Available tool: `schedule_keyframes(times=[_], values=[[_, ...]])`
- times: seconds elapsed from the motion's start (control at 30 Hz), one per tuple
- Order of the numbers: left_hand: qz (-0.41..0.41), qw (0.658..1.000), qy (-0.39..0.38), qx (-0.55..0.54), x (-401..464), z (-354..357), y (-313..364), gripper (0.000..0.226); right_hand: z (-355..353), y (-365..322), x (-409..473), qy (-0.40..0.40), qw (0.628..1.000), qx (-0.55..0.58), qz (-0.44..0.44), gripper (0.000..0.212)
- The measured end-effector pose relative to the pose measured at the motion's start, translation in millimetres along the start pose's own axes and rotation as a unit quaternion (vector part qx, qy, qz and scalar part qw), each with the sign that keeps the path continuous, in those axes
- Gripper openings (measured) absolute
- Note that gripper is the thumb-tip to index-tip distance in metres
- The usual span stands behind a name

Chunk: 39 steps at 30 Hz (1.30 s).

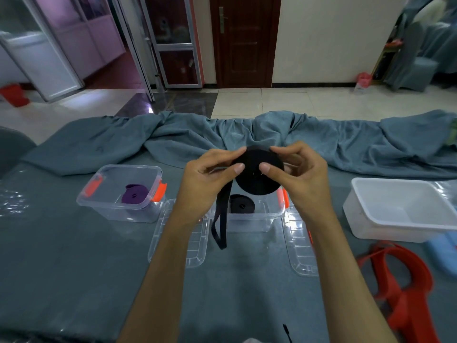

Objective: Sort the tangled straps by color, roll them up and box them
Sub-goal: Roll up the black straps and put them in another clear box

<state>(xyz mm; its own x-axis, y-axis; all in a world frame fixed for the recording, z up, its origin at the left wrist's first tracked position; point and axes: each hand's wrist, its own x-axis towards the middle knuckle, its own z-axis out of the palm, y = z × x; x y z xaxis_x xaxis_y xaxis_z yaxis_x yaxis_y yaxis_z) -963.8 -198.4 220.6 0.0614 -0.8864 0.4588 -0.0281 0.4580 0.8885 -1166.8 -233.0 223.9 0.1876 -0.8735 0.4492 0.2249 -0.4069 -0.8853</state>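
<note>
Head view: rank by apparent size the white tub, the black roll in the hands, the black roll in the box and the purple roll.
1. white tub
2. black roll in the hands, though nearer the camera
3. purple roll and black roll in the box: look alike, unranked

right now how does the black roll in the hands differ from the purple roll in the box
The black roll is held above the table by the left hand and right hand; the purple roll lies in the left clear box. The black roll looks larger and trails a loose tail; the purple roll looks fully wound. Both are coiled straps.
</note>
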Motion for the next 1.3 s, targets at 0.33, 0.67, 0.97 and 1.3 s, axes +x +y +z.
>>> schedule_keyframes(times=[0.33, 0.67, 0.97, 1.3], values=[[-0.001, 0.999, 0.037, 0.026, -6, -1, -2, 0.022, -5, 0, 1, -0.060, 0.996, -0.061, -0.024, 0.031], [-0.020, 0.999, 0.004, 0.034, -5, -5, 5, 0.027, -6, -1, 0, -0.065, 0.997, -0.029, -0.004, 0.033], [0.014, 0.997, 0.075, 0.011, -5, 4, 4, 0.023, -6, 6, -2, -0.093, 0.994, -0.057, 0.019, 0.037], [-0.040, 0.998, 0.000, 0.043, -5, -4, 3, 0.033, -15, 10, -5, -0.081, 0.994, -0.012, 0.067, 0.033]])
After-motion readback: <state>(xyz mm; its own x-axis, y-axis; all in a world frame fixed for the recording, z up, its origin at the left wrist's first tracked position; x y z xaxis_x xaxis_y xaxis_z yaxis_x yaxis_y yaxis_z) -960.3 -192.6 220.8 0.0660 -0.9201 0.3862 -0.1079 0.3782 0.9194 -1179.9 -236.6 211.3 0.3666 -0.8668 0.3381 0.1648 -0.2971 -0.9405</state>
